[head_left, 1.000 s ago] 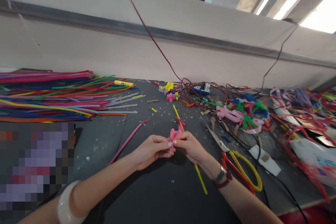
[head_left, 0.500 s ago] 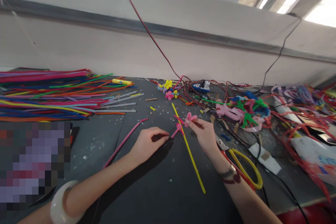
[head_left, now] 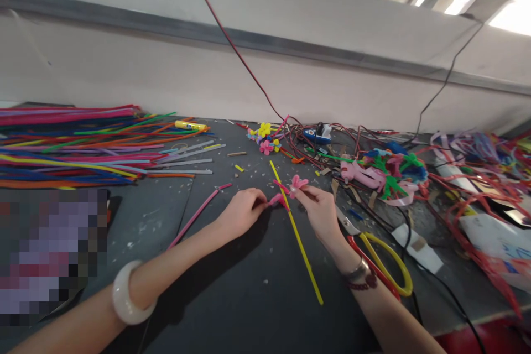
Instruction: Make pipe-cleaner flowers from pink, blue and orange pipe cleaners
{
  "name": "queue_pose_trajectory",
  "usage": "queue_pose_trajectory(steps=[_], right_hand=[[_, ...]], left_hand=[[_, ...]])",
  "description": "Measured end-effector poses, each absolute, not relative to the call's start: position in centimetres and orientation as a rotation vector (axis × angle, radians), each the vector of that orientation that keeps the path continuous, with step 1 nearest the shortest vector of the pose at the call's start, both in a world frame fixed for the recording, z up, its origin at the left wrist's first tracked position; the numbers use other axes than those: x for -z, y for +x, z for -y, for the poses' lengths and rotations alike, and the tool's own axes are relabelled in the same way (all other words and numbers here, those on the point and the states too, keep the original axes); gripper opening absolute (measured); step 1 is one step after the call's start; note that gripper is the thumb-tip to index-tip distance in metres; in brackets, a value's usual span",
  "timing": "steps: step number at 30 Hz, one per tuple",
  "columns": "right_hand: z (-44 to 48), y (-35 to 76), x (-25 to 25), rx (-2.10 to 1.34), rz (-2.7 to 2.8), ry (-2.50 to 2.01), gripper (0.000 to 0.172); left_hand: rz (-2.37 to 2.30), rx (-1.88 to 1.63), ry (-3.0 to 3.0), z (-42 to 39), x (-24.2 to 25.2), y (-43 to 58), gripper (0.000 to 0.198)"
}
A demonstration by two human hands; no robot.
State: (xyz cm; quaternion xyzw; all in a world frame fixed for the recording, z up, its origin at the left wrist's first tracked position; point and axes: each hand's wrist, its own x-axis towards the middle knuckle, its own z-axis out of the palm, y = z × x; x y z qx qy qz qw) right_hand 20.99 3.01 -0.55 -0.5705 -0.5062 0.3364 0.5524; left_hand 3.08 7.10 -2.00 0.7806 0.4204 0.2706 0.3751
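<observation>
My left hand [head_left: 241, 211] rests on the dark table [head_left: 249, 298], fingers pinched on a small pink pipe-cleaner piece [head_left: 275, 199]. My right hand [head_left: 320, 211] pinches a pink pipe-cleaner flower [head_left: 297, 183] just above the table. A long yellow pipe cleaner [head_left: 298, 238] lies between the two hands, running from the far middle toward the near edge. A long pink pipe cleaner [head_left: 198, 214] lies left of my left hand.
A big pile of coloured pipe cleaners [head_left: 74, 146] fills the left side. Scissors with red and yellow handles [head_left: 379, 263] lie by my right wrist. Finished flowers [head_left: 265, 141], a glue gun [head_left: 317, 134], red cords and scraps [head_left: 415, 177] crowd the right.
The hands, joined on one pink flower a second ago, have parted. The right one moved forward with the flower; the left one reached forward onto a pink piece by the yellow pipe cleaner.
</observation>
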Motion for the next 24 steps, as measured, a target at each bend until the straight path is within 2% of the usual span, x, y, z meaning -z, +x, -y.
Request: queue_pose_trajectory(steps=[6, 12, 24], right_hand=[[-2.7, 20.1, 1.6, -0.922, 1.213, -1.329, 0.020], [-1.9, 18.5, 1.7, -1.006, 1.243, -1.313, 0.019], [-1.0, 17.7, 1.0, -1.071, 1.295, -1.192, 0.008]], left_hand=[[-0.940, -0.752, 1.610, -5.4, 1.2, 1.3, 0.026], [-0.798, -0.834, 1.267, -4.4, 0.7, 2.3, 0.017], [-0.847, -0.886, 1.536, -4.0, 1.3, 2.2, 0.015]])
